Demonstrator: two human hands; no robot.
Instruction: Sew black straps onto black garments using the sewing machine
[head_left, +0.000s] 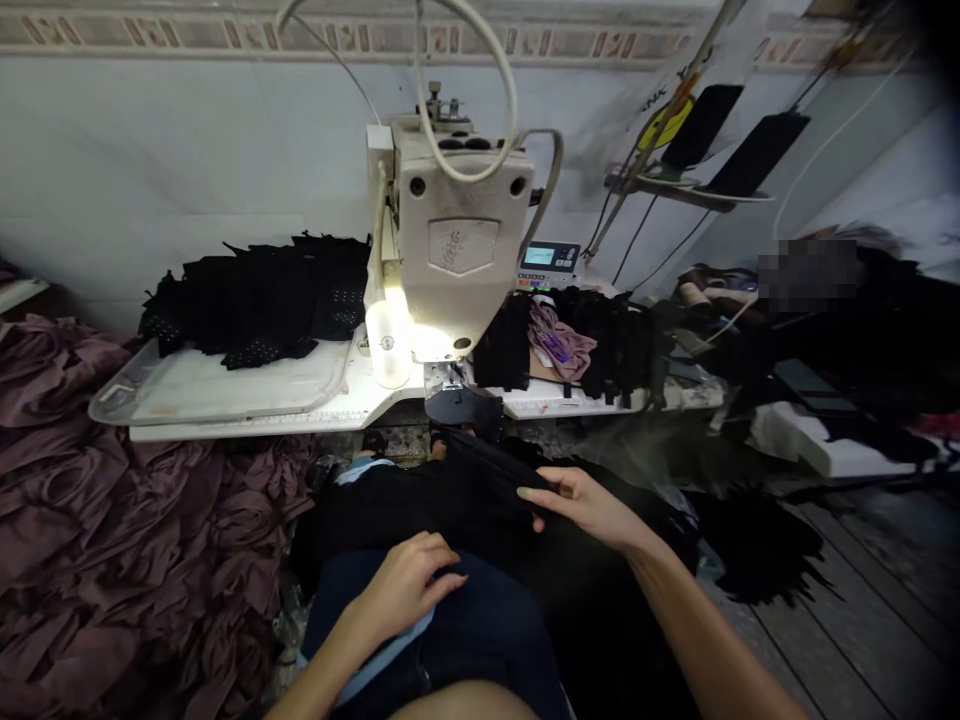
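Head view: sewing machine [469, 240] at centre, beyond the lap.
Right hand [589, 508]: thumb and fingers clamped on black cloth [495, 468].
Left hand [411, 588]: fingers loosely bent, thumb apart, above dark blue garment [491, 615]; grips nothing visible.
Cloth position: drawn up between right hand and machine's near end; contact there, cannot tell.
Risk, judged: one-handed pull could skew the cloth; slack folds could catch underneath, black-on-black hiding the edge.
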